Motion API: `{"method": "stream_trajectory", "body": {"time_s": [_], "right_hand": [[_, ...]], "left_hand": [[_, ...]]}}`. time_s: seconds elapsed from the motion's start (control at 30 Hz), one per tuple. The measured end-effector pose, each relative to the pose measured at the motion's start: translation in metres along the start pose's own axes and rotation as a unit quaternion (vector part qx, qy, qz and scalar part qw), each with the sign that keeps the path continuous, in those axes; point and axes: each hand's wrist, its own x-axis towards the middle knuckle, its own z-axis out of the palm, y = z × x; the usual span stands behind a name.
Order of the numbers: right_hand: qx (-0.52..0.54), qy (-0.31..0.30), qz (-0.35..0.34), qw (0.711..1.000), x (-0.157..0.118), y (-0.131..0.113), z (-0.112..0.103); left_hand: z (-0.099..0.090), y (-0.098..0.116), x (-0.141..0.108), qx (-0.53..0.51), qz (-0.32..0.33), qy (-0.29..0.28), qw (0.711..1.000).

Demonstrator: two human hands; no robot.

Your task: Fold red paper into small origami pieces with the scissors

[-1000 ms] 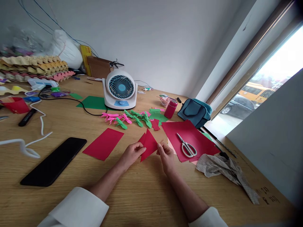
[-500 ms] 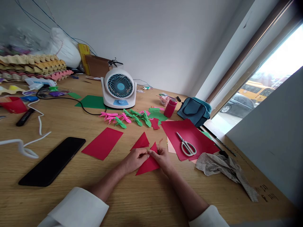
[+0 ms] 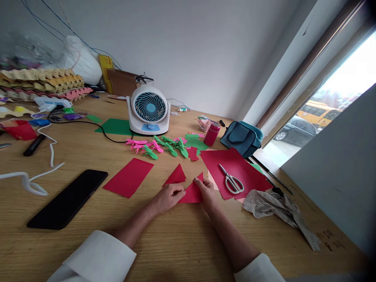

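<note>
Between my hands is a folded piece of red paper (image 3: 192,194), triangular in outline. My right hand (image 3: 207,193) pinches its upper right part, thumb on top. My left hand (image 3: 169,198) is closed at the paper's left corner, its fingertips pinching that edge. Just beyond my left hand lies a second folded red paper triangle (image 3: 176,174) on the table. A flat red paper rectangle (image 3: 129,177) rests further left. To the right, white-handled scissors (image 3: 233,182) lie on a stack of red paper sheets (image 3: 251,172).
A black phone (image 3: 69,199) lies at left. Behind my hands are pink and green folded paper figures (image 3: 169,145), a white fan (image 3: 149,109) and a red bottle (image 3: 212,134). A teal bag (image 3: 242,138) and a crumpled grey cloth (image 3: 272,205) are at right.
The red paper has turned and shifted slightly right, its lower point swinging up. My right hand has moved a little right, away from my left, which has barely moved.
</note>
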Motion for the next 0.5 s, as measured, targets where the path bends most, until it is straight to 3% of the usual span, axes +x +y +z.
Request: {"method": "stream_trajectory", "body": {"time_s": [0.5], "right_hand": [[0.041, 0.096, -0.070, 0.992, 0.010, -0.017, -0.016]], "left_hand": [[-0.003, 0.003, -0.002, 0.012, -0.027, -0.007, 1.000]]}}
